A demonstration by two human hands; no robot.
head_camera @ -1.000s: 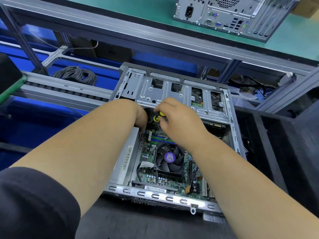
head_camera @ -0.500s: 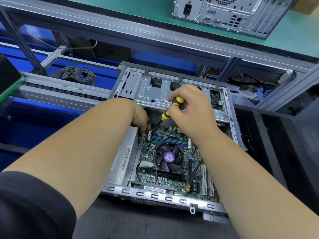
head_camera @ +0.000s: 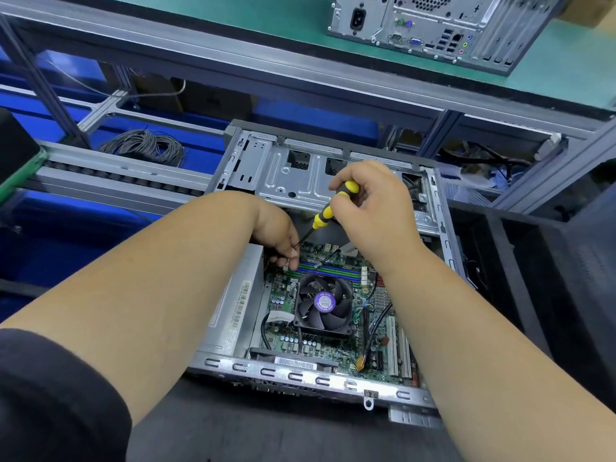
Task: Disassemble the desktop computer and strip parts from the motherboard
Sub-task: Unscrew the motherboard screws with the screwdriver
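The open computer case [head_camera: 333,181] is lying at centre, exposing the motherboard [head_camera: 336,348]. The right hand [head_camera: 376,211] is gripping the screwdriver [head_camera: 330,208], tip angling toward 7 o'clock. The left hand [head_camera: 278,233], fingertips pinching something small beside that tip, is reaching in at 9 o'clock.

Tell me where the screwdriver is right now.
Head view, centre: the screwdriver is held in the right hand, slanting down-left towards the left hand, above the motherboard.

Head camera looks steeply down, close over the open computer case [head_camera: 333,181].
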